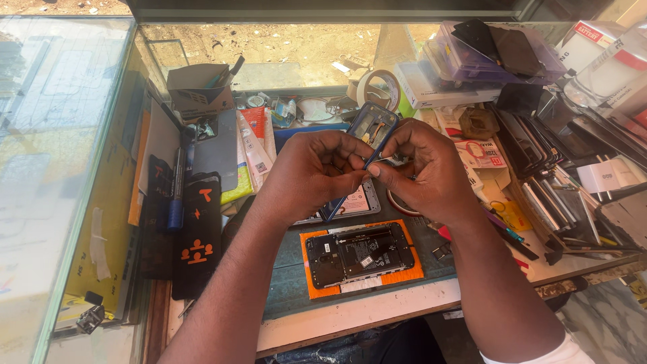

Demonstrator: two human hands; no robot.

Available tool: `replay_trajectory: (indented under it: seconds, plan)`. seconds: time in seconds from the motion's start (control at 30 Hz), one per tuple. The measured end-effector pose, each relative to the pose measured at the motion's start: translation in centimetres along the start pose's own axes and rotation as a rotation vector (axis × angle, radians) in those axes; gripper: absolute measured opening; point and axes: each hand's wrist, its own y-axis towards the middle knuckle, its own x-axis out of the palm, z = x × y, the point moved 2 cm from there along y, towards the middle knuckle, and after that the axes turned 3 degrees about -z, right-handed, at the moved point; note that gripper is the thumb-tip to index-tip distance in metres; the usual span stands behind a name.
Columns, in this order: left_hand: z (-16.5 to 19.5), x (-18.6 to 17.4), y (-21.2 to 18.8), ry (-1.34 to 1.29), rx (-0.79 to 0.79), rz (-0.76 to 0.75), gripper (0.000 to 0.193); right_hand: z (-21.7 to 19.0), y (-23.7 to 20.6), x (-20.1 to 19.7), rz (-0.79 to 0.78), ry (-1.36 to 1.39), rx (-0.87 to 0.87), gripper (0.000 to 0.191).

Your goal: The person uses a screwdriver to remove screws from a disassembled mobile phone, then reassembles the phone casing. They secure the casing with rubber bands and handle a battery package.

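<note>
Both my hands hold a blue phone frame (371, 126) up above the bench, tilted on edge. My left hand (311, 172) grips its lower left side with fingers curled. My right hand (426, 174) pinches its right edge near the middle. Below them an opened black phone (359, 254) lies flat, its insides showing, on an orange pad (405, 275) over a dark work mat (291, 286). Another flat phone part (362, 201) lies just behind, partly hidden by my hands.
A glass wall (60, 168) stands at the left. Black packaged sleeves (197, 232) and a cardboard box (200, 89) sit at left. A tape roll (377, 84), stacked boxes (438, 84) and several phone panels (552, 168) crowd the back and right. The bench edge (364, 313) runs in front.
</note>
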Motion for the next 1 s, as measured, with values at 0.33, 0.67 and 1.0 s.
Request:
replay_trajectory:
  seconds: [0.33, 0.67, 1.0]
  plan:
    - [0.3, 0.0, -0.1, -0.002, 0.005, -0.016, 0.023, 0.1, -0.1, 0.0, -0.013, 0.091, 0.063, 0.021]
    - [0.4, 0.4, -0.3, 0.067, 0.027, 0.018, 0.023, 1.0, -0.1, -0.2, -0.022, 0.294, 0.156, 0.028]
    - [0.6, 0.4, -0.2, 0.111, 0.0, 0.048, 0.022, 0.8, 0.3, 0.1, 0.085, 0.229, 0.135, 0.039]
